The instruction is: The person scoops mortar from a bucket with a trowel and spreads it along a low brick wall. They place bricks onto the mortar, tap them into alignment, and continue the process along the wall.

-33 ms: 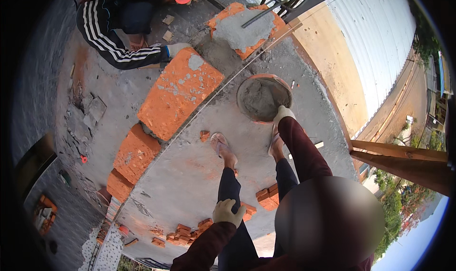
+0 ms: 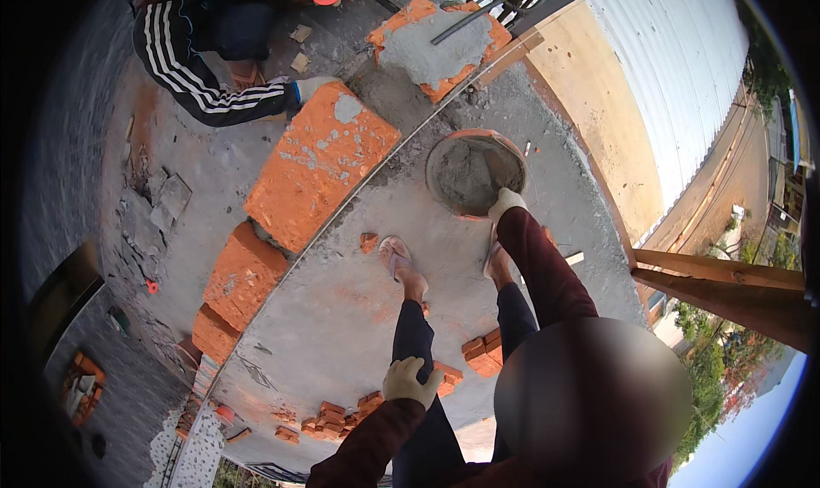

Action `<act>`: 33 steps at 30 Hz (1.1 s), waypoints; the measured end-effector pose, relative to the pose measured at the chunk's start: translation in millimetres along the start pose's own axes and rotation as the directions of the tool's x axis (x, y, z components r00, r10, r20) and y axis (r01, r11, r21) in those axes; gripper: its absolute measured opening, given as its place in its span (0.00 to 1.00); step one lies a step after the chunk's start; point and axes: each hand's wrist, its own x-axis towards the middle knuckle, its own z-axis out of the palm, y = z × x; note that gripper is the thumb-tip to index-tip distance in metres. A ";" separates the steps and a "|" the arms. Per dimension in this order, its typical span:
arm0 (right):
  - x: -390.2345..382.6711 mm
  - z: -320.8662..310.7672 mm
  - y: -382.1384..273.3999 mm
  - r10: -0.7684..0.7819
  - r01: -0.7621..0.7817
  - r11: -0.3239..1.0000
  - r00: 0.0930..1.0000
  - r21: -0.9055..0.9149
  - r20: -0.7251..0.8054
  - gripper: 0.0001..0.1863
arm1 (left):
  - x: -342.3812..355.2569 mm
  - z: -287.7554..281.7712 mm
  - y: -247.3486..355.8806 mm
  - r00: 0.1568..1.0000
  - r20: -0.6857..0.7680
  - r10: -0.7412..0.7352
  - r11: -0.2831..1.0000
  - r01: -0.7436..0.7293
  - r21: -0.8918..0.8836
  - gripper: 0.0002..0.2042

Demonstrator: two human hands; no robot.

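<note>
My right hand (image 2: 507, 204), in a pale glove, is closed at the near rim of a round pan (image 2: 434, 199) of wet grey mortar (image 2: 461, 176). It seems to grip a trowel (image 2: 506, 170), whose blade lies in the mortar; the handle is hidden by my fingers. My gloved left hand (image 2: 412, 382) rests on my left knee, fingers apart and nothing in them. Left of the pan runs a row of orange bricks (image 2: 320, 167) along a taut string (image 2: 359, 191). A mortar-topped brick block (image 2: 444, 48) stands at the far end, beyond a mortar-filled gap (image 2: 389, 95).
Across the brick row a co-worker in a striped sleeve (image 2: 184, 69) has a gloved hand (image 2: 316, 86) at the largest brick. Metal bars (image 2: 478, 18) jut out at the far end. Loose bricks (image 2: 329, 421) lie behind my feet. Wooden beams (image 2: 717, 270) and a drop lie right.
</note>
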 end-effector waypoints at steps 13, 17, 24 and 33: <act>-26.2 63.5 -53.2 -0.176 -0.205 0.206 0.954 0.957 0.242 0.09 | 2.1 15.6 -11.0 1.000 0.007 0.001 0.996 -0.002 0.085 0.24; -45.6 69.5 -38.1 -0.159 -0.195 0.175 0.962 0.965 0.223 0.10 | 1.6 16.4 -4.1 1.000 -0.003 0.013 0.995 -0.013 0.102 0.23; -62.3 85.7 -2.9 -0.220 -0.106 0.175 0.965 0.979 0.144 0.10 | -1.0 16.5 -5.1 1.000 0.007 0.029 0.990 -0.030 0.140 0.23; -101.0 95.8 10.9 -0.080 0.193 0.367 0.981 0.910 -0.176 0.07 | -0.2 13.1 -3.7 1.000 -0.002 0.004 0.988 -0.003 0.153 0.22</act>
